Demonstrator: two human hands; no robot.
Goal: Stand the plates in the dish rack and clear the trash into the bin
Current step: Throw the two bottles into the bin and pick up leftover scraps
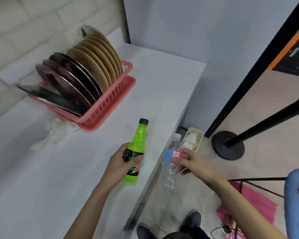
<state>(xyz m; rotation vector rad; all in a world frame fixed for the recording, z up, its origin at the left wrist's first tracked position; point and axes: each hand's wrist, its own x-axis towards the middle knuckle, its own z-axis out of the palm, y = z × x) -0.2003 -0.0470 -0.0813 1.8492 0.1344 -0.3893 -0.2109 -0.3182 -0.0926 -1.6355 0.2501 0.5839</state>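
Green bottle (137, 142) gripped in left hand (120, 163), clear bottle (170, 175) pinched in right hand (192, 163); bin (199, 135) just beyond. Trash step; next, likely drop both in.

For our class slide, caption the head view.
Left hand grips a green bottle, right hand a clear bottle; plates stand in the pink dish rack.

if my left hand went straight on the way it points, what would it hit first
Likely nothing near: the left hand, gripping the green plastic soda bottle, points across the white countertop, right of the pink plastic dish rack, toward the grey wall. Depth is unclear.
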